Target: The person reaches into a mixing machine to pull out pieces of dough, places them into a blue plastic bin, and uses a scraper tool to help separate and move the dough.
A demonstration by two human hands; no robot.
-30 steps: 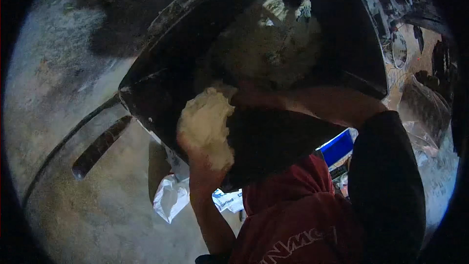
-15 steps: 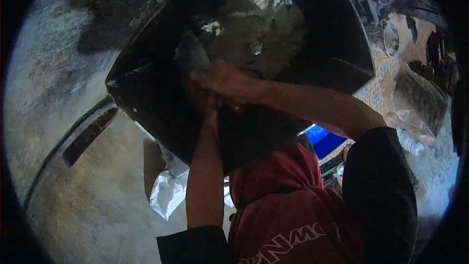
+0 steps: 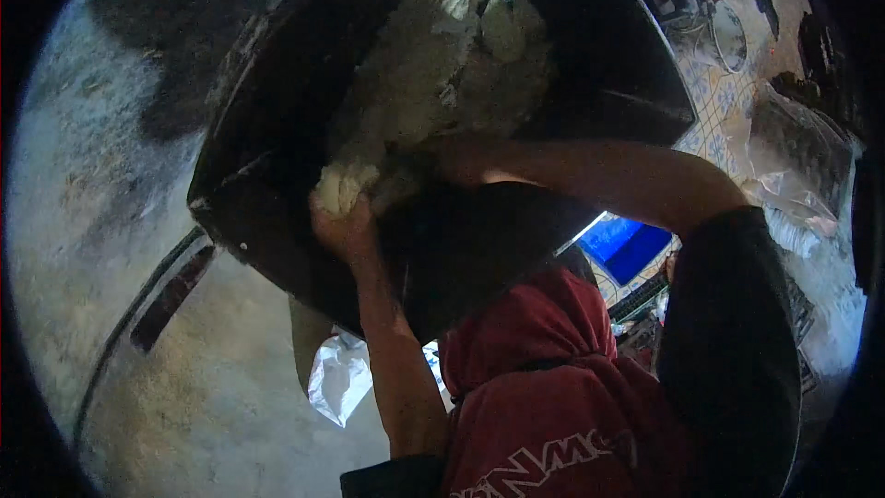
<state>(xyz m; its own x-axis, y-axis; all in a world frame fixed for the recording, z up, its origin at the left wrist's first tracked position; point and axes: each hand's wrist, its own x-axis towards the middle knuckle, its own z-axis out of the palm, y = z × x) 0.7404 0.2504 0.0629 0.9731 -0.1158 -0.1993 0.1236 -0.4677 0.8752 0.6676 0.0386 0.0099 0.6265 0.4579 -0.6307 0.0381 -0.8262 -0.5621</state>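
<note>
Inside a dark, square-cornered tub (image 3: pixel 267 143) lies a broad, pale, dough-like mass (image 3: pixel 415 74), with whiter lumps at its far end. My left hand (image 3: pixel 346 229) is closed around a pale dough-like lump (image 3: pixel 343 186) at the mass's near left end. My right hand (image 3: pixel 452 160) reaches in from the right, low over the near side of the mass. Deep shadow hides its fingers, so what it touches or holds does not show.
A dark red cloth garment (image 3: pixel 535 378) hangs below the tub's near edge. A white plastic bag (image 3: pixel 341 378) lies on the concrete floor (image 3: pixel 230 360). To the right are a blue object (image 3: pixel 625 247), patterned tiles (image 3: pixel 714 120) and a clear plastic bag (image 3: pixel 797 161).
My hands were close together beside a blurred grey shape; now they are apart. The left has moved left and grips a pale lump. More of the pale mass shows, stretching toward the near left.
</note>
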